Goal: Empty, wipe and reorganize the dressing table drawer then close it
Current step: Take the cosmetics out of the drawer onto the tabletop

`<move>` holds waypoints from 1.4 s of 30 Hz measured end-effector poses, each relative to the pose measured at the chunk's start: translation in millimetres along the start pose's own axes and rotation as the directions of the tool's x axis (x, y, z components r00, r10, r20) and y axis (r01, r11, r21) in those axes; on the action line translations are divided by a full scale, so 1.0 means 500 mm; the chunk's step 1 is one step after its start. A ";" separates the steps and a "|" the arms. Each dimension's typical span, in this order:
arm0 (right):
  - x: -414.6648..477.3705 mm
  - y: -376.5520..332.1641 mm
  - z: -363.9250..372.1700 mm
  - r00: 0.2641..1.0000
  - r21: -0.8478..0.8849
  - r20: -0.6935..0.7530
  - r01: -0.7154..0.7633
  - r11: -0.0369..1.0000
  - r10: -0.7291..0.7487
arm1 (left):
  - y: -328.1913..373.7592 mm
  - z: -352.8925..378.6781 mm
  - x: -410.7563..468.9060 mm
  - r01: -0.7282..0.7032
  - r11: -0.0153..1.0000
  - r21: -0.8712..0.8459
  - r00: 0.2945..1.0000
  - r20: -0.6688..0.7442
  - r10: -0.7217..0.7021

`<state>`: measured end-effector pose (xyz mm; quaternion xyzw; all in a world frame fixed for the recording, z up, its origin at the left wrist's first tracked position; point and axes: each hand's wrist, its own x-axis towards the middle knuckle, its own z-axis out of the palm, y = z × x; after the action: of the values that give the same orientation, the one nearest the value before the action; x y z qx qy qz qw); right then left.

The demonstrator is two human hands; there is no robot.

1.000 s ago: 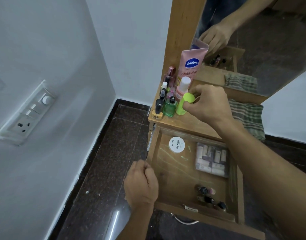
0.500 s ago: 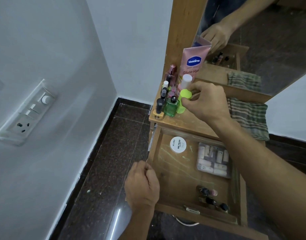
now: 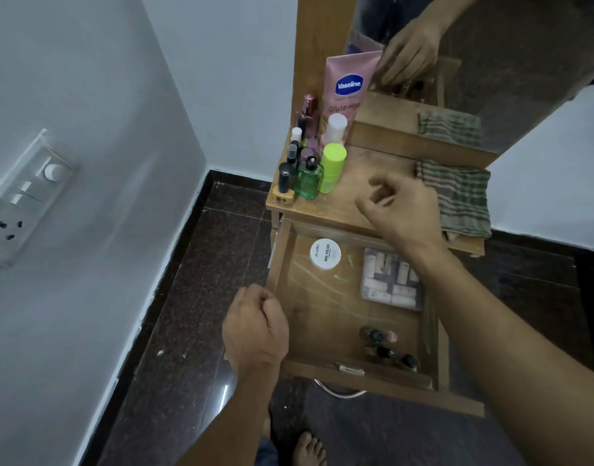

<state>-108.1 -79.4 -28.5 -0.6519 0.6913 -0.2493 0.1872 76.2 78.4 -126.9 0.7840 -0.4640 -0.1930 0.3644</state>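
Just now the right hand [image 3: 400,210] hangs over the dressing table top [image 3: 373,163], its fingers [image 3: 373,183] loosely curled and spread a little, with nothing between them. It is near the lime-green capped bottle [image 3: 332,168] but apart from it. That bottle stands in the far-left cluster, just beside a green glass bottle [image 3: 309,179] and in front of the pink Vaseline tube [image 3: 347,85]. To the right of the hand a striped cloth [image 3: 457,200] lies on the table's right edge.

The left hand [image 3: 255,326] is curled tight into a fist, thumb over the forefinger, just beside the left wall of the open drawer [image 3: 322,314]. No object shows inside the fist. Whether the knuckles touch the wall cannot be told.

The drawer is pulled out toward the person below the table top. Inside it a white round nail polish jar [image 3: 325,254] sits at the far left. A clear case of small tubes [image 3: 391,280] lies at the far right, and a few small nail polish bottles [image 3: 386,344] lie in the near-right corner.
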 end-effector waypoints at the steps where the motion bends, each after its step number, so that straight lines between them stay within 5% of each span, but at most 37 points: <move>1: -0.022 0.021 0.000 0.999 -0.026 0.034 -0.008 1.000 0.008 | 0.001 0.000 0.000 0.005 1.000 0.010 1.000 0.004 -0.005; 4: -0.090 0.074 0.002 0.973 -0.162 0.230 0.011 0.987 0.027 | 0.002 0.000 0.001 0.012 0.999 0.045 1.000 0.018 -0.013; 9: -0.173 0.126 0.002 0.814 -0.409 0.570 0.165 0.897 0.110 | 0.007 0.000 -0.003 -0.016 0.996 0.087 0.999 0.033 0.013; 22: -0.220 0.142 0.024 0.746 -0.456 0.664 0.347 0.820 0.053 | 0.014 -0.002 -0.004 -0.008 0.990 0.142 0.999 0.052 0.001; 33: -0.209 0.115 0.011 0.803 -0.491 0.595 0.386 0.781 -0.023 | 0.012 0.001 -0.003 -0.007 0.989 0.149 0.999 0.045 0.000; 42: -0.041 0.009 -0.060 0.973 -0.182 0.097 0.225 0.957 -0.211 | 0.008 0.001 -0.001 -0.034 0.988 0.153 0.996 0.083 0.022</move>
<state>-127.3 -55.9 -8.3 -0.7482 0.6282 -0.1755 0.1213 73.4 77.3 -124.3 0.7948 -0.5029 -0.1831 0.2861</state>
